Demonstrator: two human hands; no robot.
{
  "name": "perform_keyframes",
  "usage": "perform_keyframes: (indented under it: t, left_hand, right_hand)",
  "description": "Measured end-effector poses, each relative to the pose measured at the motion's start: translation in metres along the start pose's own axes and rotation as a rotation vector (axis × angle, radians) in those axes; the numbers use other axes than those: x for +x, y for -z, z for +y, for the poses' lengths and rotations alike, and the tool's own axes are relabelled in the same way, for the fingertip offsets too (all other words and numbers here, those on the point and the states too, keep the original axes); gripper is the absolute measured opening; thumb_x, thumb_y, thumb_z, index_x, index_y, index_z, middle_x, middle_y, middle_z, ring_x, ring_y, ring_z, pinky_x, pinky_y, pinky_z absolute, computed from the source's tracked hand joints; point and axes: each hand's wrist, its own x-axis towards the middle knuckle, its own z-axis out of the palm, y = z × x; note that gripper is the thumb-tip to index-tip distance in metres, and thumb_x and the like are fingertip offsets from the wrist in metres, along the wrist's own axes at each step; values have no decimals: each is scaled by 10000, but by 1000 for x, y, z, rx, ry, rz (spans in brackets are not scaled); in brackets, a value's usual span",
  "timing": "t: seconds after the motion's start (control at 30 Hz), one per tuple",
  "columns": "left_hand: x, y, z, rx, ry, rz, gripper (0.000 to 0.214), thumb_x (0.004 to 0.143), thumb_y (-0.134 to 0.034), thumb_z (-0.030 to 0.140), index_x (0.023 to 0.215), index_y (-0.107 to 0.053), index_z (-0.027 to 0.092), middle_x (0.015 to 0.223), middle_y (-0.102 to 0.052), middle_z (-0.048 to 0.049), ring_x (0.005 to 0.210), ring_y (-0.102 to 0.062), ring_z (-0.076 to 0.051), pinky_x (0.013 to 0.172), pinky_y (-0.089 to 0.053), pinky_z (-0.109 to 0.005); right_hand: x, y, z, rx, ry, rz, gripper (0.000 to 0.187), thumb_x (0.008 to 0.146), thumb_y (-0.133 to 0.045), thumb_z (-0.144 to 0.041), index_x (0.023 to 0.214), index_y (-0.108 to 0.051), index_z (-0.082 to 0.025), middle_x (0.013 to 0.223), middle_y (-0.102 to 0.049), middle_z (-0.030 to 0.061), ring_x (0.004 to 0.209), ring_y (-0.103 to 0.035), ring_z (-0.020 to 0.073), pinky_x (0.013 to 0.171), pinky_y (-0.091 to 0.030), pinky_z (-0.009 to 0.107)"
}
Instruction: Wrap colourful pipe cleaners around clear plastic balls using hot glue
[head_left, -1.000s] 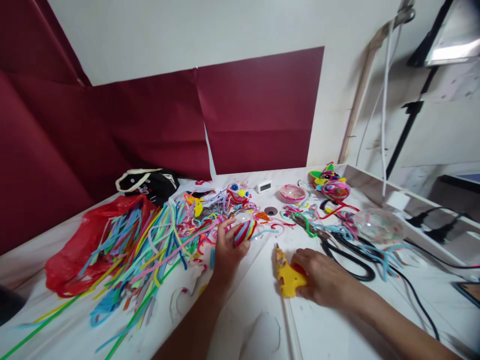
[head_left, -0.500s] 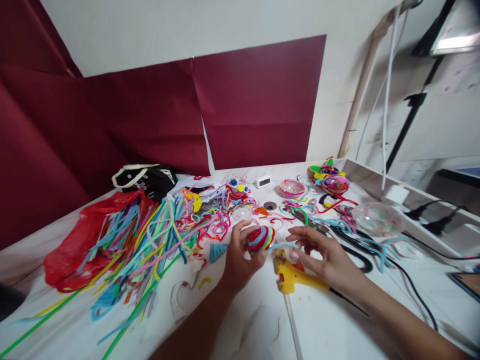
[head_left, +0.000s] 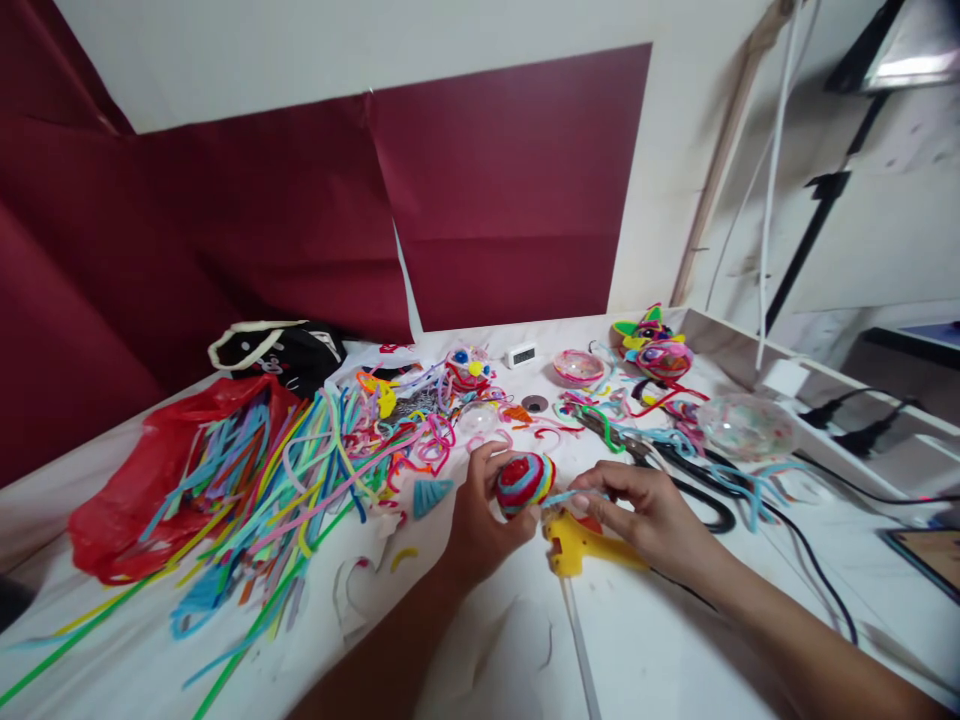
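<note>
My left hand [head_left: 484, 515] is closed around a small ball wound with striped pipe cleaners [head_left: 523, 482] in red, blue and yellow. A light blue pipe cleaner [head_left: 566, 496] runs from the ball's right side to my right hand [head_left: 637, 505], which pinches its free end between thumb and fingers. Just below my right hand lies a yellow hot glue gun [head_left: 577, 546] on the white table, its glue stick [head_left: 579, 650] pointing toward me. Part of the gun's handle is under the right hand.
At left, a red plastic bag [head_left: 135, 490] spills many pipe cleaners [head_left: 315, 470]. Scissors [head_left: 701, 490], a clear plastic bowl [head_left: 750, 425] and a black cable [head_left: 821, 580] lie at right. Farther back are a pink-rimmed bowl [head_left: 579, 368], a small white digital clock [head_left: 521, 356] and finished-looking colourful figures [head_left: 656, 350].
My right hand has gone from spread fingers to a pinch on the light blue pipe cleaner. My left hand still holds the ball in nearly the same place. The view has shifted slightly.
</note>
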Motion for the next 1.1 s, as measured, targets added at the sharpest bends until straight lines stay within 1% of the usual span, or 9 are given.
perform_keyframes:
  t: [0.1,0.27,0.53,0.7,0.93,1.1]
  left_hand:
    - [-1,0,0,14,-16,-6,662,624,-673,78,1202,-388,230,1177,-630,-98,1049,-638,-227,896,-514,-349]
    - [-2,0,0,18,-17,-8,661,624,-674,88,1202,-386,228,1179,-631,-102,1039,-646,-226,895,-520,-352]
    - [-2,0,0,30,-43,-7,671,605,-661,53,1200,-406,232,1181,-635,-93,1074,-635,-234,941,-504,-371]
    - [-2,0,1,22,-35,-1,655,611,-681,76,1191,-420,235,1170,-645,-90,1046,-644,-229,906,-520,-360]
    - [-2,0,3,22,-18,-3,654,618,-683,90,1194,-408,230,1181,-638,-91,1059,-639,-226,914,-514,-348]
    - [-2,0,5,26,-13,-12,641,627,-678,104,1189,-393,225,1187,-626,-104,1066,-632,-230,912,-514,-356]
  right_hand:
    - [0,0,3,-33,31,26,259,871,-590,-403,828,-710,-177,749,-689,47,696,-608,179,649,-457,297]
    - [1,0,3,-104,99,43,261,899,-555,-391,811,-695,-189,762,-679,50,708,-604,179,650,-458,298]
    - [1,-1,3,-162,172,59,235,924,-523,-363,851,-678,-204,760,-647,46,710,-603,180,621,-457,283]
    - [0,-1,2,-184,196,72,230,928,-520,-364,859,-670,-204,776,-656,51,729,-622,185,641,-480,289]
    - [-1,-2,-1,-181,219,92,211,932,-517,-340,868,-668,-207,793,-662,62,729,-628,186,564,-476,265]
    - [-2,-3,-1,-183,260,123,177,931,-522,-310,885,-658,-206,797,-661,66,722,-622,182,563,-481,266]
